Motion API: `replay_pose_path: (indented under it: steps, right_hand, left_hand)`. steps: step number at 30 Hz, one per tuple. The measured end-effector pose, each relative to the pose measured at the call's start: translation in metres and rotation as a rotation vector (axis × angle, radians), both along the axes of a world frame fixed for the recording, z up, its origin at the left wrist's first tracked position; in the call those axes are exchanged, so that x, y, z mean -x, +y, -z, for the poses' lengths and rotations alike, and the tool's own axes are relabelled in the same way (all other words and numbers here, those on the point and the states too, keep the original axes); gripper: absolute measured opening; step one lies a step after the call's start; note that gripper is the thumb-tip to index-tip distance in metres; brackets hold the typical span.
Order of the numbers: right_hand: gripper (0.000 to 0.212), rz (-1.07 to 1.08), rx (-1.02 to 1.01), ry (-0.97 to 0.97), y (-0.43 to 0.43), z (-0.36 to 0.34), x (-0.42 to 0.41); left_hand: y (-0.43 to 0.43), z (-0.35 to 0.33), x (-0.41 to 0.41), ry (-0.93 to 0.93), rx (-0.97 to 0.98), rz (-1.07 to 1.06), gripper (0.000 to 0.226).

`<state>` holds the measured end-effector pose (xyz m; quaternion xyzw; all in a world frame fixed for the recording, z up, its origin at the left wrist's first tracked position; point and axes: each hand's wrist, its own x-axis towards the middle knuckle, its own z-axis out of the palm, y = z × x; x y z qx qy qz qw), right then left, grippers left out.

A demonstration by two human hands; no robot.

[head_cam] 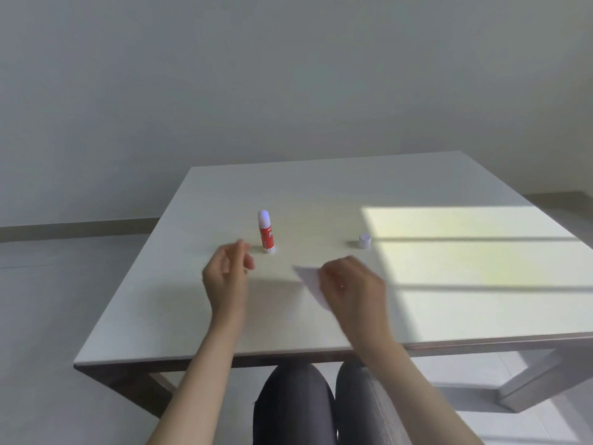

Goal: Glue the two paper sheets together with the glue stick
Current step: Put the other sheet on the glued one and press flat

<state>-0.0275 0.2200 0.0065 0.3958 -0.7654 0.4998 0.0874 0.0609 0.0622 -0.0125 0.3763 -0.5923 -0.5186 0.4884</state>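
Paper sheets and a glue stick lie on a pale table (321,184) that fills the middle of the view, its near edge running just above the person's knees and a patch of sunlight falling across its right side. Both bare forearms reach over the near edge toward the middle of the table. The right hand (353,284) is closed on a white paper sheet (309,281), which sticks out to the left of the fingers, tilted and blurred; whether it is one sheet or two together cannot be told. The left hand (226,274) is loosely curled, fingers half open, with nothing in it, just beside the glue stick. The glue stick (265,232) stands upright left of the table's centre, red body with a white base, its pale top bare. Its small white cap (365,240) sits apart from it, to the right, at the edge of the sunlit patch.
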Motion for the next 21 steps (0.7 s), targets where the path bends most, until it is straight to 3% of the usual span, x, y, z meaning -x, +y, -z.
replay_pose_path:
  steps: [6,9,16,21]
  right_hand:
    - [0.012,-0.006,0.286,-0.618,0.006,-0.008,0.019]
    - [0.010,-0.032,0.388,-0.798,0.009,-0.003,0.015]
    - [0.015,-0.148,0.294,-1.034,0.021,0.002,0.038]
    - [0.015,-0.048,0.038,-0.810,0.030,0.006,0.065]
  left_hand:
    - [0.061,0.009,0.012,0.033,-0.411,0.294,0.008]
    - [0.060,0.000,0.021,0.112,-0.522,0.288,0.005]
    - [0.050,-0.011,0.028,-0.056,-0.352,0.306,0.012]
    - [0.055,-0.002,0.037,-0.209,-0.231,0.341,0.025]
